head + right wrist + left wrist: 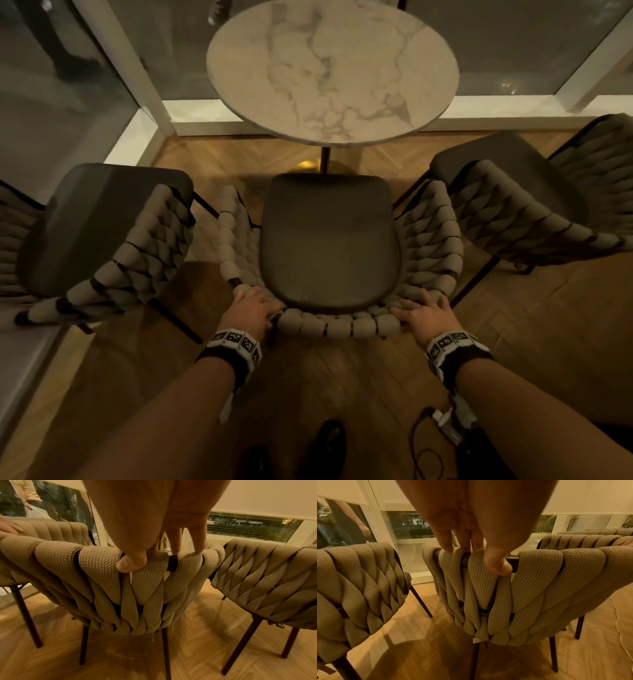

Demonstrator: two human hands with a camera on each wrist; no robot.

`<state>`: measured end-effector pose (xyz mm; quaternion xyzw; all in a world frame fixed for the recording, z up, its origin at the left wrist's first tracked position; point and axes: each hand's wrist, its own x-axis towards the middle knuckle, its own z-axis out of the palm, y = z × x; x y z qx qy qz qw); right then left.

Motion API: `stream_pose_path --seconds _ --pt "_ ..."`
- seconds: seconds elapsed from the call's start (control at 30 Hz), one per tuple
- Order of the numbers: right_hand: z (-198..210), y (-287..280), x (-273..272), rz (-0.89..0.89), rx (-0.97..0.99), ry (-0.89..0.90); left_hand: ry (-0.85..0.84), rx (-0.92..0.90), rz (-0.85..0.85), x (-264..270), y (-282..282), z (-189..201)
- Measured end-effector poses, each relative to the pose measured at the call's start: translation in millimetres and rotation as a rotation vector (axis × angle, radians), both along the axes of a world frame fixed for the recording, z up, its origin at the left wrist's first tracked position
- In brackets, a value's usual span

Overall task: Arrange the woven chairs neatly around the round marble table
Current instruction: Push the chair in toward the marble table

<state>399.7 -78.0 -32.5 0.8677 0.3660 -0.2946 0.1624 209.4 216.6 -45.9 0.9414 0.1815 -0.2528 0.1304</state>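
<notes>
Here both hands pinch the middle chair's (330, 240) woven back rim, left hand (249, 308) and right hand (424, 313), thumbs behind as only the wrist views show. It faces the marble table (332, 68), near it, between two other chairs (102, 240) (527, 205). Wristband markers (236, 342) are unreadable.

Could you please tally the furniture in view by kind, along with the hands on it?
Woven chairs: 3 (left chair, middle chair, right chair)
Round marble table: 1
Hands gripping the middle chair's back: 2 (left hand, right hand)
Total: 6
</notes>
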Motion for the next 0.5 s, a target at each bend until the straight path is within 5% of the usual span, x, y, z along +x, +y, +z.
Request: stream_pose_path --seconds 0.5 --pt "-9 13 33 -0.018 0.067 -0.005 0.001 0.012 0.061 29 8 0"
